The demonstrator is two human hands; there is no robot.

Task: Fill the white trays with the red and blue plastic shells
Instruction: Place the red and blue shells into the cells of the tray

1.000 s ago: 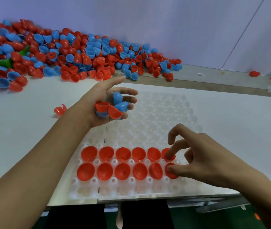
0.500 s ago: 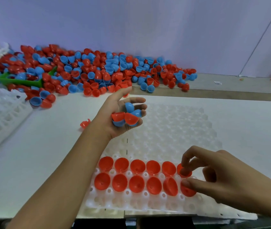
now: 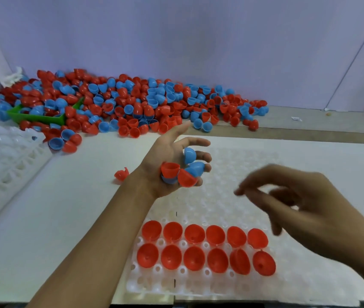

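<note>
Above a white tray (image 3: pixel 232 196) bearing 12 red shells (image 3: pixel 205 250), the left hand (image 3: pixel 172 165) cups mixed shells; the blurred right hand (image 3: pixel 292 203) hovers, fingers loosely curled, empty. No legible writing.

Open tray (image 3: pixel 232 174) cups beyond two red shell rows (image 3: pixel 205 250); shell heap (image 3: pixel 132 105) farther back.

Twelve red shells (image 3: pixel 205 250) sit in the white tray (image 3: pixel 238 174). The left hand (image 3: pixel 172 165) holds red and blue shells (image 3: pixel 183 170). Behind lies a red-and-blue pile (image 3: pixel 132 103) around a green scoop (image 3: pixel 41 117), against a pale lilac wall (image 3: pixel 198 41).
</note>
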